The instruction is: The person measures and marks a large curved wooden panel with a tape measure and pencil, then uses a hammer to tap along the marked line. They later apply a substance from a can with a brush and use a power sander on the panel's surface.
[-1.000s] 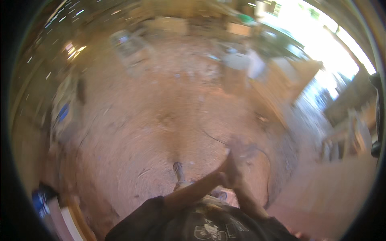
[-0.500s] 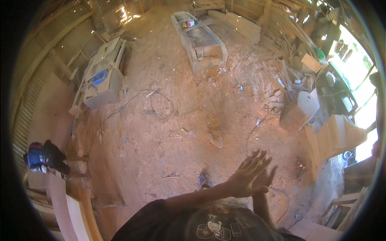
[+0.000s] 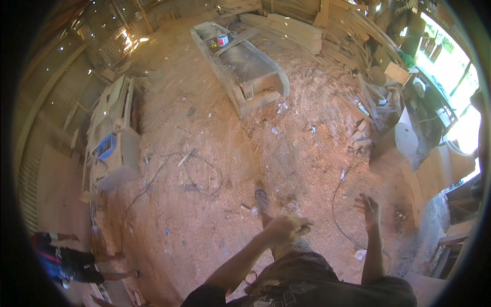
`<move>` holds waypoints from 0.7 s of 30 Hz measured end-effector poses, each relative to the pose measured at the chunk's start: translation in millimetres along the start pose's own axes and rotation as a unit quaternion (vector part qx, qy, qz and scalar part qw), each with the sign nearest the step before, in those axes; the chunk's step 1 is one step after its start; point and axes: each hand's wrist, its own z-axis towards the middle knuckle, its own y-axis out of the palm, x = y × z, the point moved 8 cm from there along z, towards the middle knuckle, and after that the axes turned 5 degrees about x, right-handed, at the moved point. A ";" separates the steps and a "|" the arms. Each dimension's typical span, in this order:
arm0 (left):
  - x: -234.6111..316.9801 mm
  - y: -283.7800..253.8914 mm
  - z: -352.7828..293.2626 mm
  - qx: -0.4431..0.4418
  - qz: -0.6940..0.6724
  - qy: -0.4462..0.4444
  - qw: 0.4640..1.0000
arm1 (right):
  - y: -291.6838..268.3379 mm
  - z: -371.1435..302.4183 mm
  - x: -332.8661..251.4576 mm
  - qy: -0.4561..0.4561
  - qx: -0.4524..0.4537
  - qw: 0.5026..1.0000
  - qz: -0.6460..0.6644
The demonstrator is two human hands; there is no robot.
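My left hand [image 3: 287, 228] hangs in front of my body, its fingers loosely bent and slightly blurred; nothing shows in it. Further right, my right hand [image 3: 369, 209] is raised over the floor with its fingers apart and bare. The hands are well apart from each other and touch no object. My sandalled foot [image 3: 261, 195] is stretched forward on the dusty reddish floor [image 3: 286, 153]. Beyond my right hand, a dark cable [image 3: 335, 204] curves along the floor.
A long wooden bench [image 3: 250, 64] bearing a small tin [image 3: 222, 40] stands ahead. Another bench [image 3: 118, 148] with a blue box [image 3: 107, 146] is at left. Near the left rim is another person [image 3: 66, 263]. Boards [image 3: 294, 31] and scrap wood line the right; a cable loop [image 3: 204, 169] lies ahead.
My hands were together, palm against palm, and have parted, the right one moving rightward. The benches look nearer. My leg has stepped forward, and the other person appears lower in view.
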 end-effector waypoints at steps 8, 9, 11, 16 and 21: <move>-252.7 -317.5 78.8 0.094 0.092 -0.214 0.968 | 216.8 137.7 117.3 0.090 -0.347 0.818 -0.450; -268.5 -358.7 79.5 0.101 0.146 -0.219 0.959 | 249.5 156.2 99.1 0.085 -0.359 0.828 -0.422; -291.5 -430.1 74.1 0.138 0.189 -0.256 0.938 | 292.8 197.0 46.0 0.098 -0.356 0.864 -0.342; -356.3 -561.4 79.4 0.249 0.154 -0.312 0.904 | 366.3 325.0 -51.2 0.143 -0.187 0.970 -0.061; -511.9 -668.7 161.4 0.161 0.180 -0.327 0.914 | 465.2 397.1 46.3 0.276 -0.070 0.957 -0.062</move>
